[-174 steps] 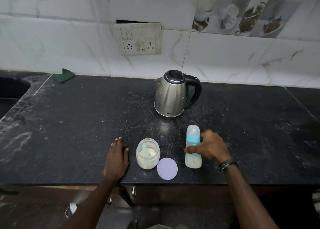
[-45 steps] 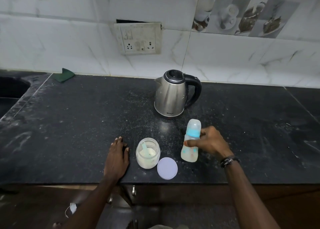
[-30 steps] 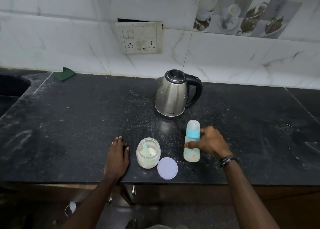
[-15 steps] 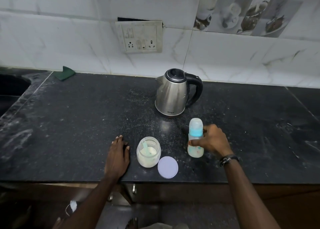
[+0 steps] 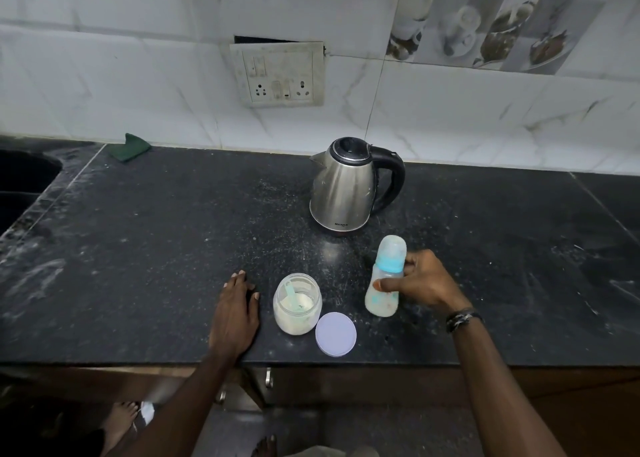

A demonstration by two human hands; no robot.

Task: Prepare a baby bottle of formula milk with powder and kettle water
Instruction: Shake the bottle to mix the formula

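Note:
A capped baby bottle [image 5: 383,298] with a blue collar holds milky liquid and leans a little to the right, its base low over the black counter [image 5: 138,248]. My right hand [image 5: 419,281] grips it around the middle. My left hand [image 5: 235,313] rests flat on the counter, just left of an open glass jar [image 5: 297,304] of pale powder with a green scoop inside. The jar's lilac lid [image 5: 335,333] lies flat beside it. A steel kettle [image 5: 343,188] with a black handle stands behind the bottle.
A sink [image 5: 20,183] opens at the far left. A green scrub pad [image 5: 129,147] lies against the tiled wall, below a switch and socket plate [image 5: 278,74]. The counter's front edge runs just under my wrists.
My right hand has kept swirling the bottle, tilting it one way and another and shifting it slightly. My left hand, the jar and the lid have stayed put.

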